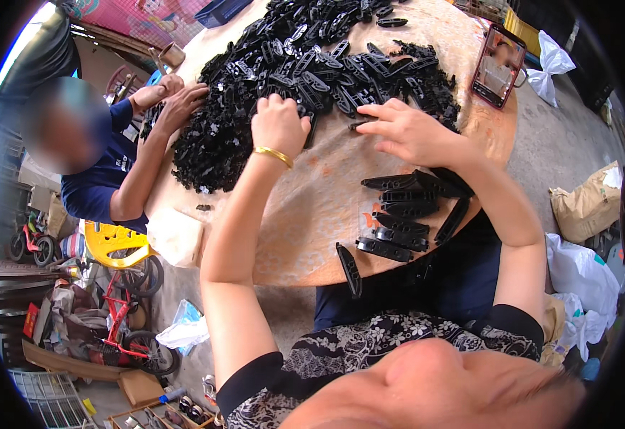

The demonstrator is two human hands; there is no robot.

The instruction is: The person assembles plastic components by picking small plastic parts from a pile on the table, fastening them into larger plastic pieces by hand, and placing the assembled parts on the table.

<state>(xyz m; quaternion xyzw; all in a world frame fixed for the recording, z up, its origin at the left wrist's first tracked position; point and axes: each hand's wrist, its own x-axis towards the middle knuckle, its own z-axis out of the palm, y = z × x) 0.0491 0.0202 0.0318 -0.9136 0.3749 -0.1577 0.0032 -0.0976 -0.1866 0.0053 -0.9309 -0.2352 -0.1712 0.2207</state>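
Observation:
A large heap of black plastic parts (312, 80) covers the far side of the table. My left hand (278, 129), with a gold bangle on its wrist, is at the heap's near edge, fingers curled down over an elongated black plastic part (311, 127); its fingertips are partly hidden. To its right, my right hand (409, 134) reaches in with fingers spread. A small black piece (356, 126) shows at its fingertips. Below my right forearm, several long black assembled parts (402, 227) lie in a loose group, one (349, 270) sticking over the table's near edge.
A round table (294, 236) with a patterned cover stands before me. At left, a co-worker's hands (176, 100) work at the heap. A phone (499, 66) stands at the right edge. A yellow plastic chair (116, 244) and red bicycle (118, 304) are at left, sacks (585, 204) at right.

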